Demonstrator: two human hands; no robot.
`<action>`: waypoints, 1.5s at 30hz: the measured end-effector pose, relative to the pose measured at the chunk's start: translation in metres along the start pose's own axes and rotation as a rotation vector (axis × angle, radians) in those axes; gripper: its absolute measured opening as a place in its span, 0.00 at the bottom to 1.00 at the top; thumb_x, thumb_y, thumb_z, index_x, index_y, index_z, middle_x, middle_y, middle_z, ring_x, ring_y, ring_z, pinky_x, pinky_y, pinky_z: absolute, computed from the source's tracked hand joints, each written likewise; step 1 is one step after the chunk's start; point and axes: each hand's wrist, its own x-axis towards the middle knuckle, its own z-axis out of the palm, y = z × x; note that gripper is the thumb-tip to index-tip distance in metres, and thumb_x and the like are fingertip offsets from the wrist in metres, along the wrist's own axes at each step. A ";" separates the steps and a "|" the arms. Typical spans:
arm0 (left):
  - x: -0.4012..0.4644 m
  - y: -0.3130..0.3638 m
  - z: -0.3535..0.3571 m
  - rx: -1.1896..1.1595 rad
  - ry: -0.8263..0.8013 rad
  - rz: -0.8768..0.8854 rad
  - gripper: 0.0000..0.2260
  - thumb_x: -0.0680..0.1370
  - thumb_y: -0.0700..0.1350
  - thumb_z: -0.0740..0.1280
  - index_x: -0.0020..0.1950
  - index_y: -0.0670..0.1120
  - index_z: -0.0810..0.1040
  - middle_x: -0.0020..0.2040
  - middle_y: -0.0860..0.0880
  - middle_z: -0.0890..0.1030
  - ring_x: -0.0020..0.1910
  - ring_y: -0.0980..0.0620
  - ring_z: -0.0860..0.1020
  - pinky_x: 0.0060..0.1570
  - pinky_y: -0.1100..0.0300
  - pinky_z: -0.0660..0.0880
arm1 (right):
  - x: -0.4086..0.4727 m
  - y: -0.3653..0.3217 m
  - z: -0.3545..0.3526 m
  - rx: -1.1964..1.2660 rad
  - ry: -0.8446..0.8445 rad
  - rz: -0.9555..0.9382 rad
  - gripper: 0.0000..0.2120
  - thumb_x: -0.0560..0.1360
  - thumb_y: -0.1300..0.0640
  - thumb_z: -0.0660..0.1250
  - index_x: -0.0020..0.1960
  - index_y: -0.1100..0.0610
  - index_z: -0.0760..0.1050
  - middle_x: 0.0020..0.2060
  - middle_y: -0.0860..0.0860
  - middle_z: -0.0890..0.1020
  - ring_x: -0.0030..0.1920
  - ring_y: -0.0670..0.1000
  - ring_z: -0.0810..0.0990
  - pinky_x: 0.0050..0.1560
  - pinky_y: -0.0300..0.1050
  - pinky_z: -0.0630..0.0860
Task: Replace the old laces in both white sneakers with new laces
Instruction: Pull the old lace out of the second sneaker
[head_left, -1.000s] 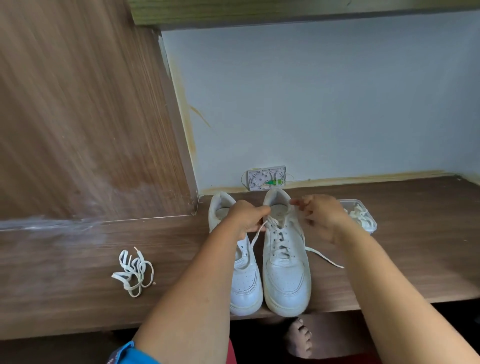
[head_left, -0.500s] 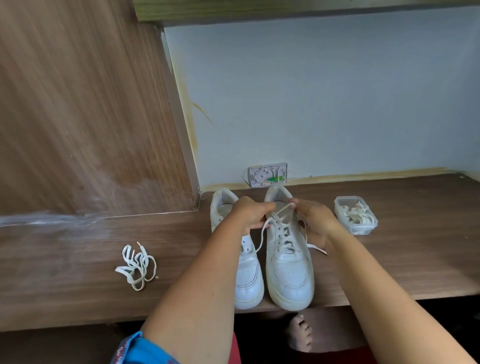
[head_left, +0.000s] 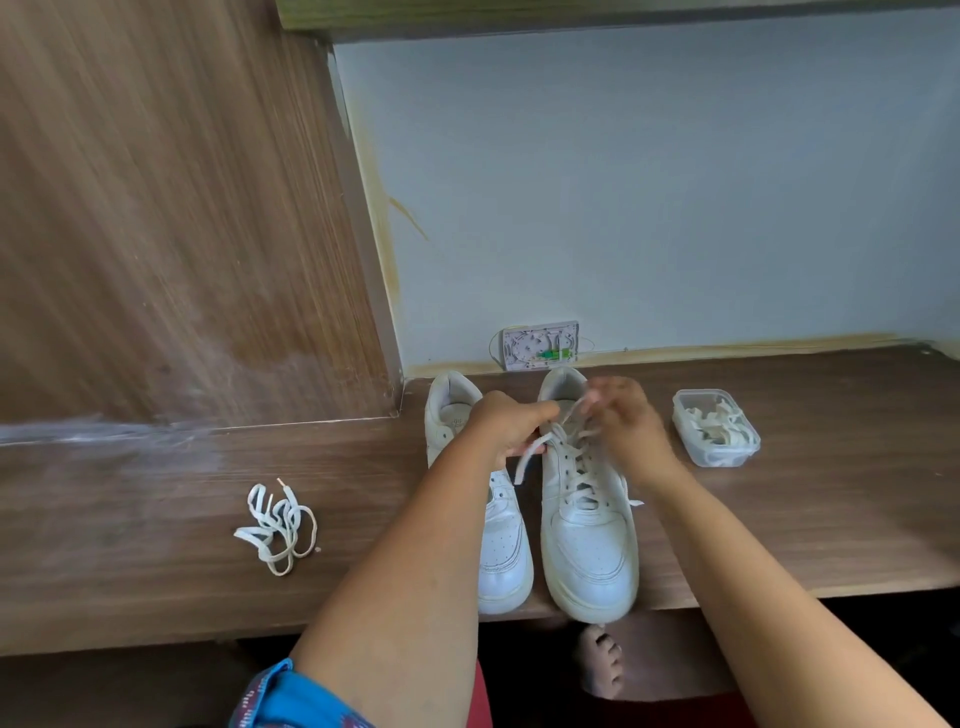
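Right hand (head_left: 626, 421) has risen, lace (head_left: 530, 453) end drawn shorter.

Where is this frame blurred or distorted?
Head view: right hand fingertips smear with motion above the laced sneaker; left hand is sharper; wide-angle lens bows the desk edge; lighting is soft and even, without glare.
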 end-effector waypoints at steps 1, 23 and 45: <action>-0.001 0.000 0.000 -0.004 0.002 -0.003 0.11 0.71 0.41 0.71 0.50 0.35 0.79 0.46 0.40 0.84 0.38 0.50 0.84 0.40 0.58 0.82 | -0.001 -0.004 -0.006 0.408 0.073 0.119 0.14 0.80 0.62 0.60 0.41 0.48 0.77 0.47 0.51 0.79 0.49 0.55 0.76 0.51 0.58 0.75; -0.006 0.002 0.004 0.065 0.019 -0.028 0.15 0.72 0.46 0.71 0.52 0.36 0.80 0.46 0.40 0.83 0.31 0.51 0.81 0.28 0.63 0.77 | -0.004 -0.020 -0.007 0.639 -0.034 0.288 0.13 0.83 0.60 0.53 0.44 0.57 0.73 0.37 0.52 0.78 0.36 0.51 0.77 0.37 0.41 0.76; -0.008 0.004 0.004 0.071 0.030 -0.028 0.14 0.71 0.45 0.71 0.53 0.37 0.79 0.51 0.39 0.83 0.33 0.51 0.82 0.32 0.63 0.79 | 0.007 0.002 -0.023 -0.301 0.211 0.164 0.11 0.81 0.61 0.55 0.44 0.56 0.75 0.46 0.57 0.74 0.44 0.56 0.71 0.44 0.42 0.62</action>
